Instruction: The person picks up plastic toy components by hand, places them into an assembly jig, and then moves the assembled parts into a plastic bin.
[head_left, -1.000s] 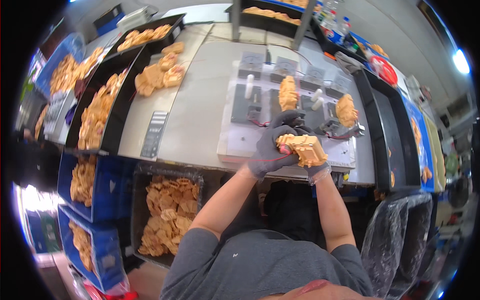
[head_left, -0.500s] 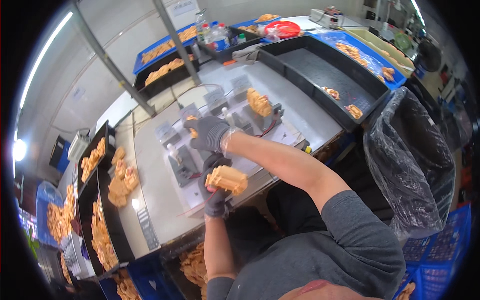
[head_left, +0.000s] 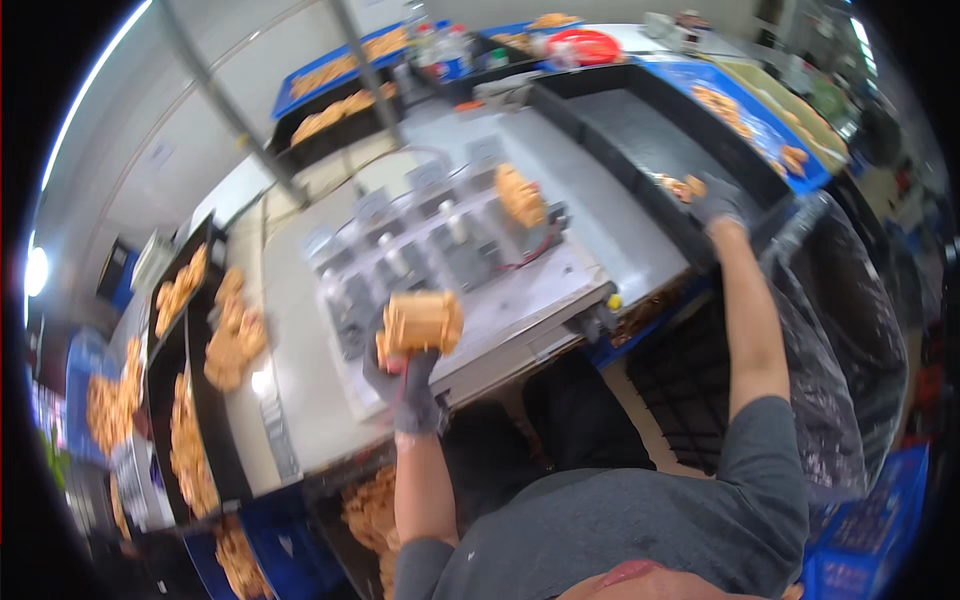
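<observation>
My left hand (head_left: pixel 405 385), in a grey glove, grips a tan molded plastic part (head_left: pixel 424 320) with a red wire hanging from it, held up over the table's front edge. Off to the right, my gloved right hand (head_left: pixel 718 205) reaches into a long black tray (head_left: pixel 640 110). At its fingers is a smaller tan part (head_left: pixel 690 187), somewhat blurred, beside other tan pieces in the tray. Between my hands stands a row of grey fixtures (head_left: pixel 465 255) on a white board. One tan part (head_left: pixel 520 197) sits in the rightmost fixture, a red wire beside it.
Black bins (head_left: pixel 235 440) with tan parts line the left, near a loose pile (head_left: pixel 235 335) on the table. Bottles (head_left: pixel 450 52) and a red basin (head_left: pixel 583 47) stand at the back. A bag-lined bin (head_left: pixel 840 350) is at my right; a metal post (head_left: pixel 365 75) rises behind the fixtures.
My right hand has left the fixtures on the left, where a tan part showed at its fingers, and moved right into the black tray. My left hand still holds its part, now turned and slightly higher.
</observation>
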